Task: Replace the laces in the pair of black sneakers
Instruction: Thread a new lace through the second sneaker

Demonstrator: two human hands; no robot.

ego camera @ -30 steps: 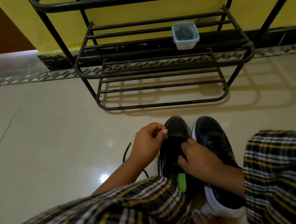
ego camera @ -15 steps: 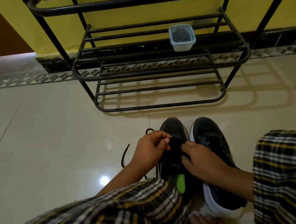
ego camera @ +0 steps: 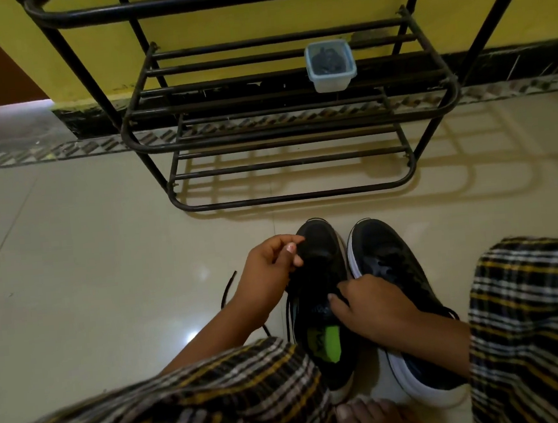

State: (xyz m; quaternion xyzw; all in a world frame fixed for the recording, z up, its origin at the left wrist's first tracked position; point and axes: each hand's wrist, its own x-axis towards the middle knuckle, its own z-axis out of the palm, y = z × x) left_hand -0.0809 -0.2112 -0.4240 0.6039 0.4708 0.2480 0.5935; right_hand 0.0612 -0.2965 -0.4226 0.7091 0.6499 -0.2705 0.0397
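Note:
Two black sneakers stand side by side on the floor between my knees. The left sneaker (ego camera: 319, 251) has a green insole showing; the right sneaker (ego camera: 391, 262) has a white sole and is still laced. My left hand (ego camera: 269, 266) is raised beside the left sneaker's toe and pinches a black lace (ego camera: 225, 289) that trails onto the floor to the left. My right hand (ego camera: 368, 305) rests on the left sneaker's tongue, fingers curled and pinching at the lace there.
A black metal shoe rack (ego camera: 283, 132) stands against the yellow wall ahead. On its middle shelf sits a small clear plastic box (ego camera: 331, 66) with dark laces inside. My checked trouser legs (ego camera: 187, 407) fill the bottom of the view, and toes (ego camera: 369, 417) show below the sneakers.
My left hand has lifted and drawn the lace up and out to the left. My right hand has slid back along the left sneaker toward the tongue.

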